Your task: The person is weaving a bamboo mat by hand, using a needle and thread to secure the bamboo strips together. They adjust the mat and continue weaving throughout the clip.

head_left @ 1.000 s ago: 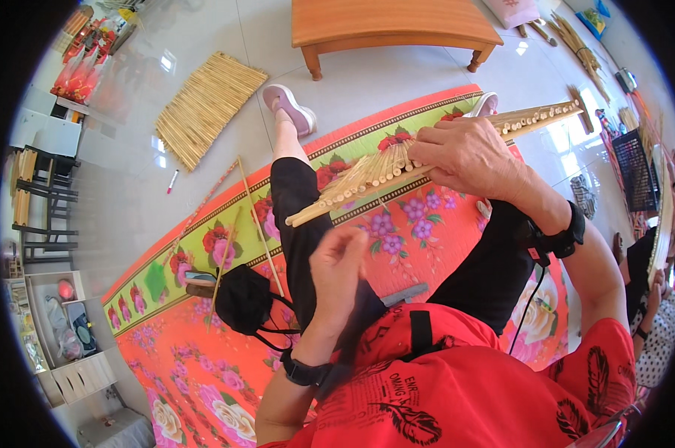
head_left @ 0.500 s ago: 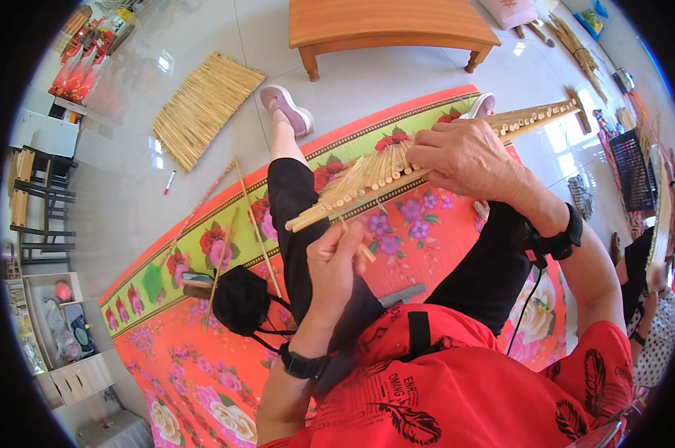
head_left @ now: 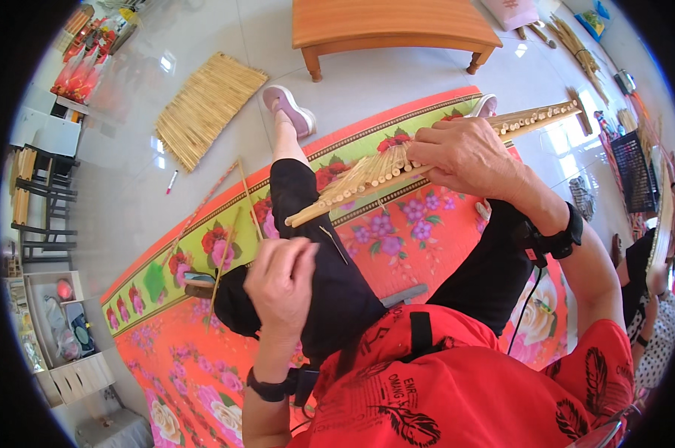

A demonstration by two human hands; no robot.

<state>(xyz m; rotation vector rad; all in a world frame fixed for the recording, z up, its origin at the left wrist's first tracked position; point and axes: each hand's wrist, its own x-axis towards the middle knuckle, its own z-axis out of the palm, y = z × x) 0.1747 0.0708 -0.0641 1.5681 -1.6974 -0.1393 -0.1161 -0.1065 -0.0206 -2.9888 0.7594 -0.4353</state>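
This looks like a home doubling as a craft workroom — a living space with a glossy pale tiled floor [head_left: 397, 82]. A bright floral floor mat [head_left: 427, 246] is spread out for sitting, and a low wooden table [head_left: 389, 26] stands beyond it. Craft stock lies about: a woven straw mat [head_left: 207, 104] on the tiles, bundles of sticks [head_left: 576, 45] near the wall, and loose thin sticks [head_left: 244, 194] — while a white shelf unit [head_left: 69, 358] holds household odds and ends.
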